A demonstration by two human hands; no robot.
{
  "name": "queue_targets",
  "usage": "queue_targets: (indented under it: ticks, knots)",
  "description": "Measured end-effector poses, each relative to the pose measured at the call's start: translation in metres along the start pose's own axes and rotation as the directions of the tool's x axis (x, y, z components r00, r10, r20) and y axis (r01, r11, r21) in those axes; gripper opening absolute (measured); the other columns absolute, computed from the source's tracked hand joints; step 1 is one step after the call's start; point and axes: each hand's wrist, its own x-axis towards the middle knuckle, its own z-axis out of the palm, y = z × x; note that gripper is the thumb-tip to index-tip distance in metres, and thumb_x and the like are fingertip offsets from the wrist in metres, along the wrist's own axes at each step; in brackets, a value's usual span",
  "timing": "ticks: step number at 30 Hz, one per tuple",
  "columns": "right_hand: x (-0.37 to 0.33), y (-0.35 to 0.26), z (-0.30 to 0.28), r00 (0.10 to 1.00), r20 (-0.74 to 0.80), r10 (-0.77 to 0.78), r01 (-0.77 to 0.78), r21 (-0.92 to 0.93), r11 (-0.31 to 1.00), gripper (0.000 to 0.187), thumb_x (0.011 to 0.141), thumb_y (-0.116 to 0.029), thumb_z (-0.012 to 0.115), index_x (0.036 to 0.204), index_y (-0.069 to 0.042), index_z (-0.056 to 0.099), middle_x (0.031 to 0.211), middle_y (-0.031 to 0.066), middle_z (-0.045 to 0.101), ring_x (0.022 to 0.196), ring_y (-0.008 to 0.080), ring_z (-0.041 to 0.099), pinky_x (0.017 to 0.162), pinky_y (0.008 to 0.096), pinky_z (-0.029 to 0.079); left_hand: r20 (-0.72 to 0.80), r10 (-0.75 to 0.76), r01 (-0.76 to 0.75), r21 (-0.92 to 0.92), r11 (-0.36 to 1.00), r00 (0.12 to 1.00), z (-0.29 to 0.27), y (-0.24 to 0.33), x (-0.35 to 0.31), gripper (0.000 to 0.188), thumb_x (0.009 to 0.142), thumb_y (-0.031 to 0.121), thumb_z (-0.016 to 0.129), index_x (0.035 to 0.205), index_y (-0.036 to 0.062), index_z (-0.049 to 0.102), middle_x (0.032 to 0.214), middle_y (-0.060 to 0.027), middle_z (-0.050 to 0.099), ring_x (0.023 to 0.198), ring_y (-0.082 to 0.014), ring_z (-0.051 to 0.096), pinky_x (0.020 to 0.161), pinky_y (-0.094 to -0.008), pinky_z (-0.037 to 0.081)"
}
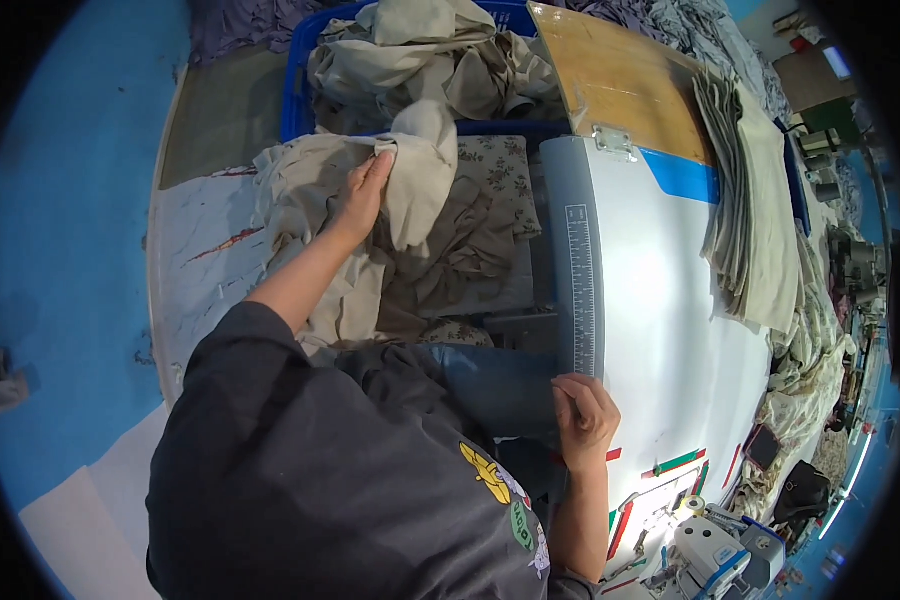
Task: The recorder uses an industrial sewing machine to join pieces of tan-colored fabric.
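My left hand [366, 196] is closed on a piece of beige cloth [419, 178] and holds it up over a heap of the same fabric. The cloth hangs in loose folds, and its upper end reaches toward the blue basket [292, 90]. Beneath it lies a rumpled beige pile [315, 200], with darker folded pieces [460, 240] beside it. My right hand [587, 420] rests at the near edge of the white sewing table [650, 290], just below a printed ruler strip [580, 290]. Its fingers are curled together, and nothing shows in them.
Beige cloth fills the blue basket. A wooden board [620, 70] is hinged to the white table. A stack of folded cloth [745, 200] hangs over its far right side. A sewing machine [710, 550] stands at the lower right. Floral fabric [505, 165] lies under the pile.
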Motion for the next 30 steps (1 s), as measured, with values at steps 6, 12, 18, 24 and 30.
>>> queue_targets:
  ticks: [6,12,18,24,30]
  knots:
    - [0.029,-0.017,0.016,0.969,0.100,0.225,-0.246,0.349,0.904,0.021,0.083,0.003,0.069,0.103,-0.002,0.067,0.090,0.0110,0.068,0.075,0.0224,0.069,0.071,0.0299,0.055,0.183,0.158,-0.208,0.294,0.933,0.970,0.025,0.060,-0.046,0.033,0.103,0.029,0.050,0.093,-0.0013,0.059,0.065,-0.0048,0.050,0.065,-0.0089,0.044,0.060,-0.0298,0.040]
    - [0.077,-0.066,0.085,0.991,-0.062,0.117,-0.073,0.478,0.875,0.035,0.085,-0.004,0.069,0.119,-0.001,0.058,0.109,0.0175,0.062,0.100,0.0270,0.064,0.077,0.0347,0.054,0.374,0.121,-0.160,0.076,0.984,0.920,0.068,0.083,-0.093,0.029,0.104,0.024,0.049,0.105,-0.0005,0.063,0.072,-0.0033,0.056,0.065,-0.0072,0.050,0.058,-0.0284,0.043]
    - [0.086,-0.052,0.081,0.994,-0.089,-0.055,0.084,0.369,0.926,0.013,0.093,-0.009,0.063,0.100,0.001,0.059,0.086,0.0147,0.059,0.073,0.0241,0.058,0.067,0.0309,0.046,0.460,0.003,-0.025,0.042,0.999,0.888,0.046,0.085,-0.086,0.027,0.104,0.022,0.050,0.108,-0.0008,0.063,0.081,-0.0006,0.058,0.073,-0.0069,0.053,0.065,-0.0263,0.044]
    - [0.080,-0.048,0.078,0.968,0.011,0.251,-0.214,0.561,0.799,0.020,0.101,-0.018,0.053,0.098,0.000,0.062,0.074,0.0035,0.054,0.070,0.0149,0.050,0.063,0.0275,0.042,0.115,0.041,-0.003,-0.313,0.950,0.993,0.039,0.074,-0.074,0.028,0.106,0.023,0.046,0.092,0.0039,0.061,0.086,0.0063,0.056,0.082,-0.0018,0.047,0.075,-0.0203,0.040]
    - [0.074,-0.027,0.087,0.921,-0.175,0.348,-0.183,0.594,0.784,0.023,0.100,-0.019,0.056,0.114,0.000,0.058,0.090,0.0011,0.058,0.080,0.0102,0.053,0.075,0.0238,0.044,0.169,0.023,0.038,-0.353,0.935,0.985,0.031,0.103,-0.066,0.026,0.105,0.023,0.049,0.094,0.0050,0.065,0.083,0.0092,0.052,0.078,-0.0008,0.041,0.072,-0.0183,0.036]
